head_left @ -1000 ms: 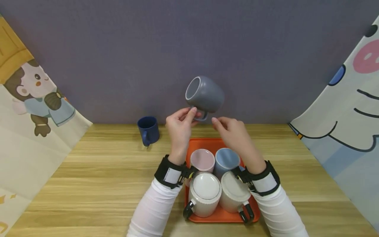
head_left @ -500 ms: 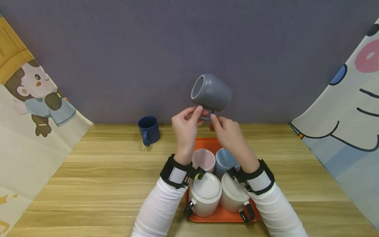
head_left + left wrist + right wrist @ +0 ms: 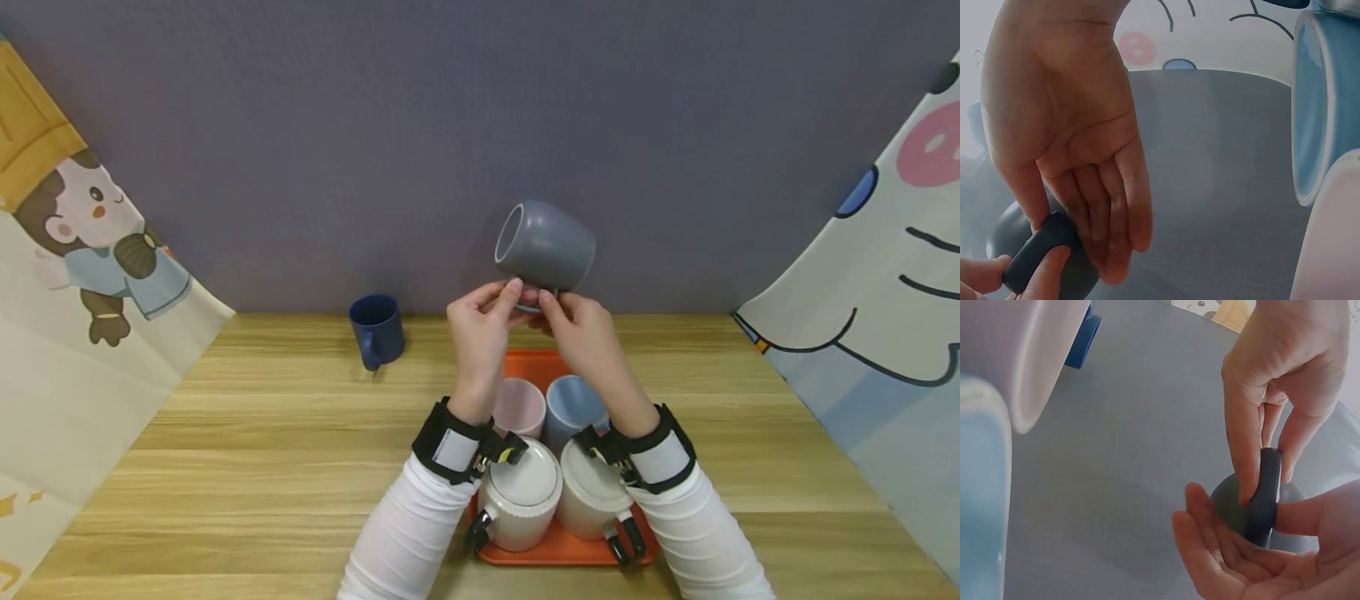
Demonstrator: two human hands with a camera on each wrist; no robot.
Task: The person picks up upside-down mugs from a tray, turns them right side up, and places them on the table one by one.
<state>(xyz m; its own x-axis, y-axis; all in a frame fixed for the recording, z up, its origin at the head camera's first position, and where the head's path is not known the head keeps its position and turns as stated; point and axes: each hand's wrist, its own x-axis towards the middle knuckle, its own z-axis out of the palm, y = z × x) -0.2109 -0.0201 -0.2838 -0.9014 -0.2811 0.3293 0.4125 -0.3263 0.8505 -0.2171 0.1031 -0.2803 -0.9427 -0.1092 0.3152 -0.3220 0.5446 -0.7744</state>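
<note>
A grey mug (image 3: 547, 248) is held up in the air, tilted on its side with its opening toward the left and its handle pointing down. My left hand (image 3: 480, 342) pinches one end of the handle between thumb and fingers. On the same handle, my right hand (image 3: 592, 346) pinches the other end. Both grips show close up in the wrist views, where the dark handle (image 3: 1041, 250) lies between the fingertips. The handle (image 3: 1264, 503) hides part of the mug's body in the right wrist view.
Below the wrists an orange tray (image 3: 536, 360) carries a pink mug (image 3: 519, 407), a blue mug (image 3: 573, 402) and two upside-down white mugs (image 3: 522, 517) with black handles. A small dark blue mug (image 3: 387, 340) stands at the left back, near the grey wall (image 3: 300, 167).
The grey mug and my left hand have shifted to the right; the mug rose slightly, then lowered. My right hand, apart from the handle at first, now pinches it.
</note>
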